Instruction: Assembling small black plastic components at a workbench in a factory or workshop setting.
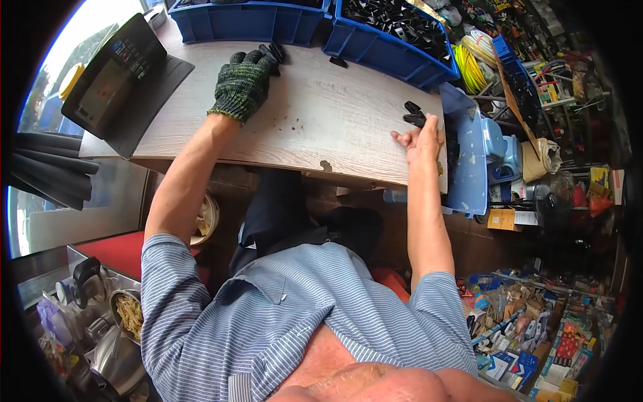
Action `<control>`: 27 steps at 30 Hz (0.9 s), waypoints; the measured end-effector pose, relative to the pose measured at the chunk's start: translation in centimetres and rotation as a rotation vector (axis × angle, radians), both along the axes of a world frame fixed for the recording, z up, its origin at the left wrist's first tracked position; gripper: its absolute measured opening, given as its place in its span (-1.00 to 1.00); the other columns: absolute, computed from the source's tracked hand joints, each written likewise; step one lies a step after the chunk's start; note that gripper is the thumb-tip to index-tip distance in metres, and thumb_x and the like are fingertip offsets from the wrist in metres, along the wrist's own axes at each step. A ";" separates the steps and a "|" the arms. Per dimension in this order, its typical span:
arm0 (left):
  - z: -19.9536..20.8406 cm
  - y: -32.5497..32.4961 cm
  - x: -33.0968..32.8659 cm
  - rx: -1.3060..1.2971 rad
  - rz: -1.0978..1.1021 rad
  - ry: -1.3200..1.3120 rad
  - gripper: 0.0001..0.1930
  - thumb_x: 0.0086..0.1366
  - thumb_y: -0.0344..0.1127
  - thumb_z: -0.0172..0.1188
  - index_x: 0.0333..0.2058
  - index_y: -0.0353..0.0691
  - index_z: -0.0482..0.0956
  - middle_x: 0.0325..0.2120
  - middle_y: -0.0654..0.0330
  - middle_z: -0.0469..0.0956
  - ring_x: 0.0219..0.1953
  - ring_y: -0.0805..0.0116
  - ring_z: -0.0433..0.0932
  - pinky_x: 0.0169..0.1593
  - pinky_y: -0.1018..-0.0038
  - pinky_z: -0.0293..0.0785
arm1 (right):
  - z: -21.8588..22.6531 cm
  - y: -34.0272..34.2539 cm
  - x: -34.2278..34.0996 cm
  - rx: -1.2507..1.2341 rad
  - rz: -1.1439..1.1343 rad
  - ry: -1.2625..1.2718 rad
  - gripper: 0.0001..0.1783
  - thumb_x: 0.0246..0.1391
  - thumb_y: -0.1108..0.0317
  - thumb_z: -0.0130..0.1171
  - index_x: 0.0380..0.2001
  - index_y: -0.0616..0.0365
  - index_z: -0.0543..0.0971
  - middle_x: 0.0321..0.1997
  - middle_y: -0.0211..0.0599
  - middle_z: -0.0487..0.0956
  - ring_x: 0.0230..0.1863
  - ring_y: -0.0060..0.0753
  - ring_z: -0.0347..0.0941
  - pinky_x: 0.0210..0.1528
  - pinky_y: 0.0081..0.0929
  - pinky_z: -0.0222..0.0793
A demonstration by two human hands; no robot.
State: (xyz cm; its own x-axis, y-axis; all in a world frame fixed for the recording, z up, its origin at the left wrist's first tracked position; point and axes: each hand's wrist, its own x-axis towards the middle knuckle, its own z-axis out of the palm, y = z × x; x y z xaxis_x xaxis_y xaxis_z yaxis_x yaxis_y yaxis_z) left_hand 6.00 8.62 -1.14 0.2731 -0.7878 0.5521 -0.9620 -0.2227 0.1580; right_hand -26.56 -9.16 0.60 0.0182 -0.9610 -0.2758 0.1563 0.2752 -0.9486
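Note:
My left hand (241, 84) wears a dark green knitted glove and rests on the table's far left part. Its fingers are curled against a few small black plastic pieces (273, 53), which show on its right side. My bare right hand (422, 142) is at the table's right edge, thumb and forefinger apart. Just beyond its fingertips lie small black plastic pieces (414, 115), the nearest one close to the forefinger; whether it touches is hard to make out. One more black piece (338, 61) lies alone near the far edge.
Two blue crates, one at the back (248, 25) and one filled with black pieces (392, 59), line the far edge of the table (321, 127). A tablet (114, 77) stands on the left. A light-blue bin (467, 161) adjoins the right edge. Dark crumbs lie mid-table.

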 end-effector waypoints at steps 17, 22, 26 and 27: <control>-0.2 -0.4 -3.6 0.179 -0.217 0.316 -0.78 0.33 -0.16 0.15 -0.18 -0.14 0.56 -0.42 -0.05 0.58 -0.32 -0.11 0.58 -0.20 0.05 0.51 | -0.4 -2.0 1.1 -0.097 0.110 0.107 -0.65 0.08 0.15 0.27 -0.24 0.21 0.52 -0.81 -0.45 0.21 -0.74 -0.48 0.29 -0.40 -0.06 0.65; -0.3 -0.5 -4.4 0.136 -0.265 0.444 -0.82 0.31 -0.18 0.15 -0.24 -0.13 0.56 -0.43 -0.06 0.55 -0.34 -0.13 0.56 -0.24 0.05 0.49 | -1.0 -1.3 5.3 -0.102 0.280 0.155 -0.74 0.10 0.23 0.29 -0.30 0.17 0.50 -0.83 -0.49 0.22 -0.82 -0.54 0.22 -0.48 -0.24 0.64; -0.9 0.0 -5.2 0.150 -0.227 0.333 -0.82 0.32 -0.19 0.16 -0.25 -0.16 0.56 -0.43 -0.07 0.56 -0.34 -0.14 0.56 -0.25 0.07 0.49 | -0.9 -0.9 8.5 -0.114 0.335 0.203 -0.68 0.08 0.23 0.32 -0.27 0.25 0.50 -0.78 -0.51 0.28 -0.79 -0.59 0.25 -0.59 -0.38 0.59; -0.7 0.0 -5.4 0.179 -0.215 0.315 -0.82 0.32 -0.20 0.16 -0.23 -0.18 0.56 -0.42 -0.07 0.57 -0.34 -0.15 0.57 -0.26 0.07 0.49 | -0.9 -0.9 9.1 -0.111 0.333 0.208 -0.68 0.08 0.23 0.32 -0.27 0.25 0.50 -0.78 -0.51 0.28 -0.79 -0.59 0.25 -0.59 -0.38 0.59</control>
